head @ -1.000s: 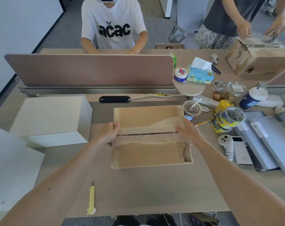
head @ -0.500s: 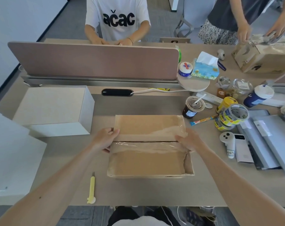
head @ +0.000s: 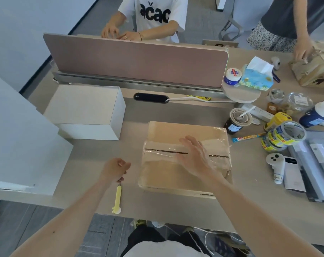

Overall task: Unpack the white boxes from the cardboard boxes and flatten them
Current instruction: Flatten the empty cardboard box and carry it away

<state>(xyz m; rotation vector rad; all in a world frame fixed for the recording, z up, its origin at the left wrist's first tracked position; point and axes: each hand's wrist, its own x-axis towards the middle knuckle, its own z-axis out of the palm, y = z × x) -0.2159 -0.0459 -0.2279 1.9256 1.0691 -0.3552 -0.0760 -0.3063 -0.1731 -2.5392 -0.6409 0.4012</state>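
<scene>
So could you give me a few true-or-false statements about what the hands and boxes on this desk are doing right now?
1. The right hand lies flat, fingers straight, on top of the cardboard box. True.
2. The left hand rests on the cardboard box too. False: it is off the box, to its left over the desk, with its fingers loosely curled and holding nothing.
3. The cardboard box stands with its flaps open. False: the flaps are shut, with clear tape over the seam.
4. The white box stands to the left of the cardboard box, apart from it. True.
5. The yellow cutter lies on the white box. False: it lies on the desk near the front edge.
</scene>
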